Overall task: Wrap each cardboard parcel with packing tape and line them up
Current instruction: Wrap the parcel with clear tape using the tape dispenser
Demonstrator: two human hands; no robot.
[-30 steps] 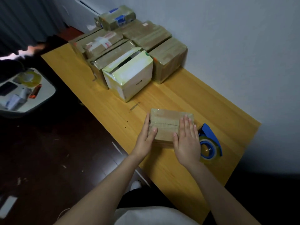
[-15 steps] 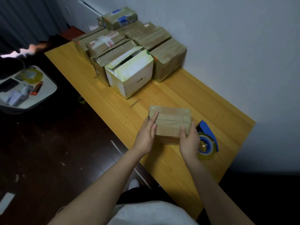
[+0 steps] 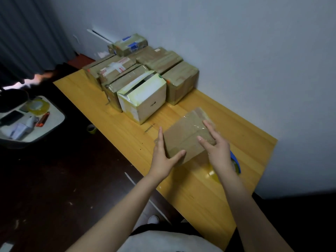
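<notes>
A small brown cardboard parcel point(image 3: 185, 135) with clear tape over it is tilted up off the wooden table point(image 3: 200, 188), held between both hands. My left hand point(image 3: 161, 160) grips its near left corner, fingers along the left side and thumb across the near face. My right hand point(image 3: 218, 151) holds the right side, thumb and forefinger lying on the top face. A blue tape dispenser point(image 3: 236, 164) with a yellowish roll lies on the table, mostly hidden behind my right wrist.
Several taped parcels stand packed together at the far end of the table by the wall, a white box point(image 3: 145, 100) nearest and a brown box point(image 3: 181, 80) beside it. At the left, a grey tray point(image 3: 54, 122) holds a tape roll point(image 3: 38, 106) and small items.
The parcel lay flat under both hands a second ago. It has been lifted and turned, its near side now tipped up, and my right hand has shifted to its right side.
</notes>
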